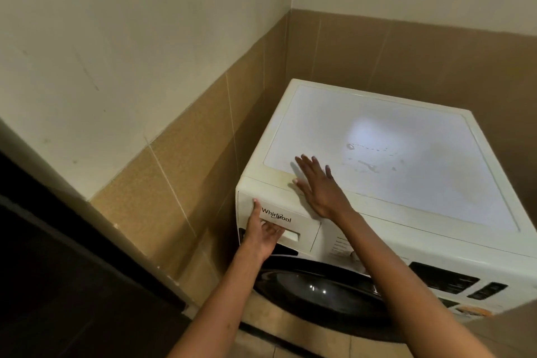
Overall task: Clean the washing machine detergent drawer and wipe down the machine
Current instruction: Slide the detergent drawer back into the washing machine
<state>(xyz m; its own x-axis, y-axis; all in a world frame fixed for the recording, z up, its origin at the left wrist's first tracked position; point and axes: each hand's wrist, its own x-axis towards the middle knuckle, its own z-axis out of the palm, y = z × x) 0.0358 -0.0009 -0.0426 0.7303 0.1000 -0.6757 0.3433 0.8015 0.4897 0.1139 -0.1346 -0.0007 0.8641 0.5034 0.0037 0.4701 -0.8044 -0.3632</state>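
- The washing machine (392, 154) stood in a corner, against tan wall tiles (189, 154) with pale painted wall above; white body, front-loading.
- The detergent drawer (286, 227) sat at the upper left of the machine's front panel, closed flush with it, brand lettering across its face.
- The left hand (263, 234) was at the drawer front, palm turned upward. Its fingers (273, 228) were curled into the recessed pull of the drawer, and the thumb rested on the panel just above and left of the lettering (a hooked grasp on the drawer handle, not a fist).
- The right hand (318, 186) lay flat on the machine's top near the front left edge, palm down, fingers spread and straight. It held nothing; it only pressed against the lid surface.
- The top panel showed dried smudges and a trail of small marks (369, 154) near its middle, well apart from the right hand.
- The dark round door (319, 291) lay below the drawer, partly hidden by both forearms.
- A control panel with dark display (444, 277) ran along the right of the front; its markings were too blurred to read.
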